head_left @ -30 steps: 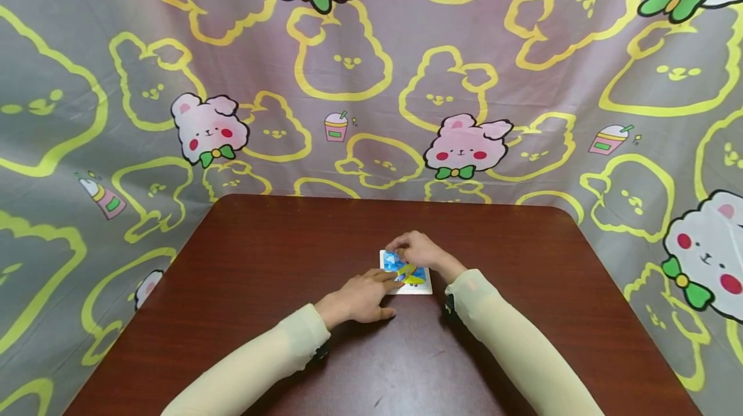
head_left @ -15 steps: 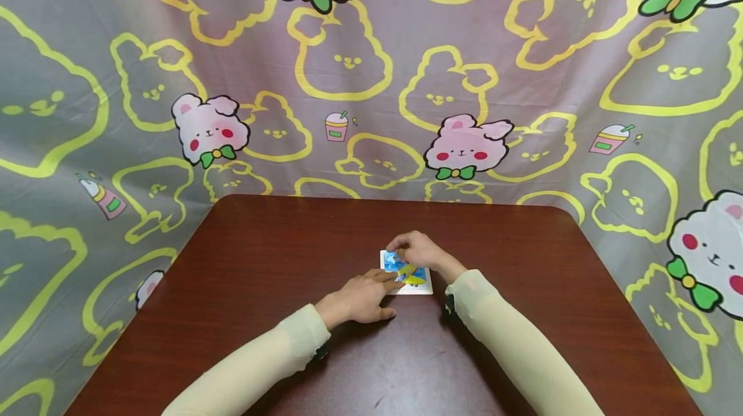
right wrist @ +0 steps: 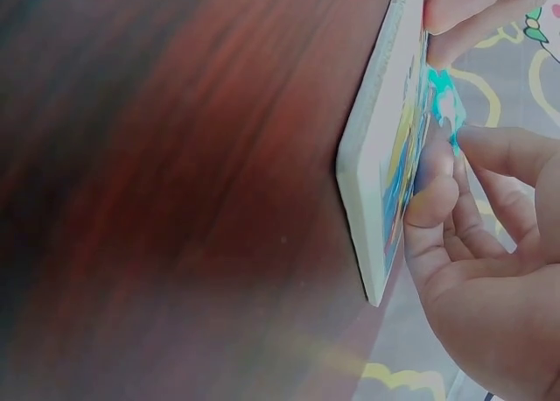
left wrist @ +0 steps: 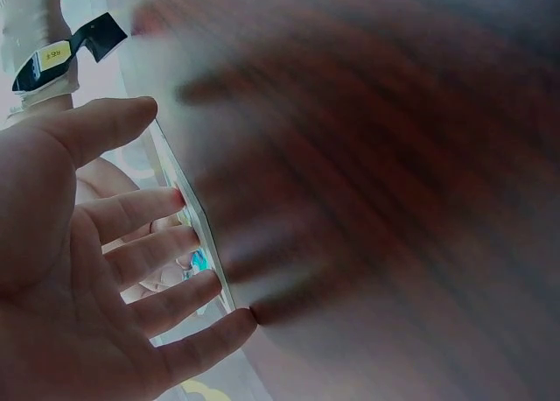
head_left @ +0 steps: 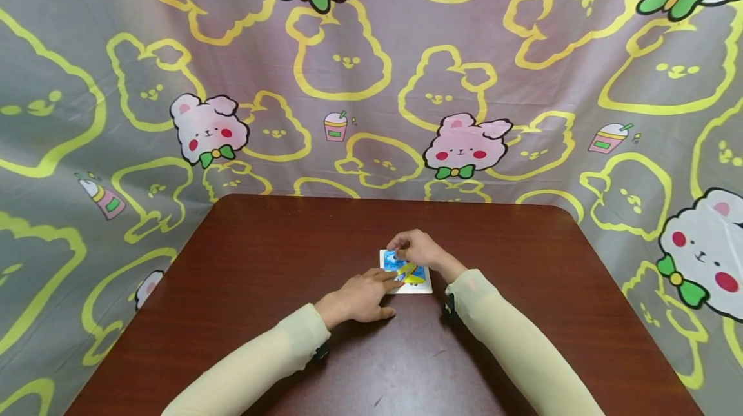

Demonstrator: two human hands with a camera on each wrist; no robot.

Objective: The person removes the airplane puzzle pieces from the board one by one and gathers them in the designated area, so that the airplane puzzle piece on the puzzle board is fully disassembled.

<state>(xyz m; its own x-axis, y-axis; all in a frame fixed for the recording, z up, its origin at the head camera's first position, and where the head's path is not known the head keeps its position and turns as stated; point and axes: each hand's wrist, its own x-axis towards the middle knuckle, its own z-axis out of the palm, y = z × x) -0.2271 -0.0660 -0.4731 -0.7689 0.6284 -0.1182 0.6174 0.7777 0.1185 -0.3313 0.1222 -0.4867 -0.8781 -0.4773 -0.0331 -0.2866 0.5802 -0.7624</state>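
A small square picture puzzle board (head_left: pixel 422 289) lies flat on the brown table. Its white rim frames a blue picture with a yellow aeroplane. My left hand (head_left: pixel 361 297) reaches in from the left, fingers spread and nearly straight, fingertips resting on the board's near left part. In the left wrist view the board's edge (left wrist: pixel 208 230) runs behind those fingertips. Over the board's far side, my right hand (head_left: pixel 420 249) pinches a small blue-and-white puzzle piece (right wrist: pixel 447 103) between thumb and finger. That piece stands tilted up from the picture; its lower edge is partly hidden by the fingers.
The brown tabletop (head_left: pixel 278 242) spreads around the board, with rounded far corners. Behind and beside it hangs a grey cloth (head_left: pixel 377 100) printed with yellow outlines and cartoon bears. A dark wrist band with a yellow label (left wrist: pixel 54 54) shows on the right wrist.
Both hands and the board stay in nearly the same place. The right fingers shift very slightly, and a little more of the picture's white patch shows beneath them.
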